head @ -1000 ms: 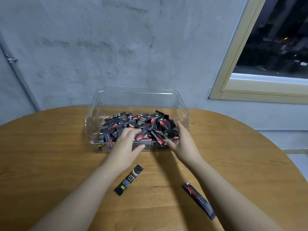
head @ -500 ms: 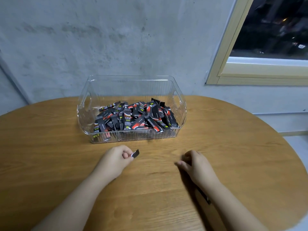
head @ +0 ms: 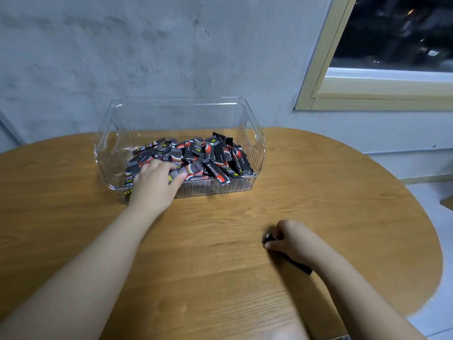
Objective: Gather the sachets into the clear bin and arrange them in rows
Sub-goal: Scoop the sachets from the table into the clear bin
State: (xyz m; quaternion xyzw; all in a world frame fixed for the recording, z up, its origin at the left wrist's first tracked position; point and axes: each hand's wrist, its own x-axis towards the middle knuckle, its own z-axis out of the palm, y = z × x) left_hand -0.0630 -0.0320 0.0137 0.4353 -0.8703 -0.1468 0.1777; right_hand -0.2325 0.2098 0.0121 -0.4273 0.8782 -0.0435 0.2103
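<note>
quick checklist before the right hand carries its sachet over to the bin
1. Right hand grips the loose sachet: ok, fingers curled round it.
2. Sachet lifted off the table: cannot tell.
3. Bin upright, open on top: ok.
4. Left hand out of the drop spot: not ok, it rests on the pile of sachets at the bin's left.
5. Pile arranged in rows: not ok, jumbled.
6. Other loose sachets on table: none visible.

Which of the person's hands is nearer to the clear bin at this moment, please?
Left. The left hand reaches over the clear bin's front wall onto the sachets; the right hand is on the table, well short of it.
</note>
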